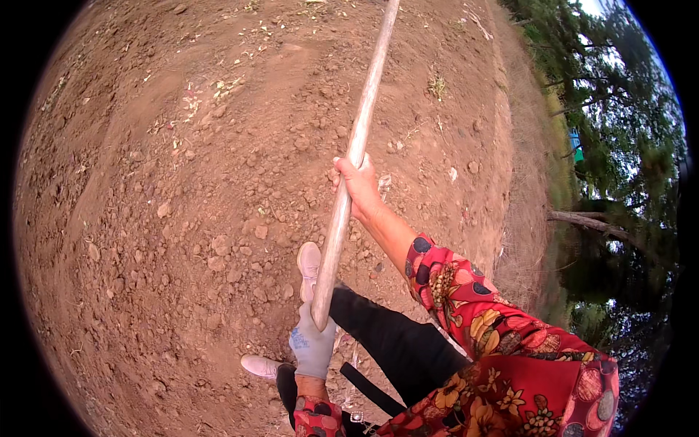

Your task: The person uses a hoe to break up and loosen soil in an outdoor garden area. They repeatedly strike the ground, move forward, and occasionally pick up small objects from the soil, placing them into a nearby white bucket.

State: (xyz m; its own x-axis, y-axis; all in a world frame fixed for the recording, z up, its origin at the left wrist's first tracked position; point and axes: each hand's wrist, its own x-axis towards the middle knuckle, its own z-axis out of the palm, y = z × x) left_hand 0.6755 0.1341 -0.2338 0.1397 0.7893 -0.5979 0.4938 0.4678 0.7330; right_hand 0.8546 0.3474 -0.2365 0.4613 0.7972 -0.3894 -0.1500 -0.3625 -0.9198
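A long, worn wooden pole (357,136) slants from the top edge of the head view down to my hands; its far end is out of view. My bare right hand (355,180) is closed around its middle part, thumb lying along the wood. Lower down, my left hand (314,336), in a light grey work glove with blue print, grips near the pole's rounded butt end. The palm side of the glove is hidden. Below the pole lies loose brown soil (218,246) with clods and bits of dry plant matter.
My two pale pink shoes (309,267) stand on the soil beside the pole's lower part. A small grass tuft (437,86) grows at upper right. Dry grass (524,218) borders the soil, with trees (622,164) and a bare branch (590,221) beyond.
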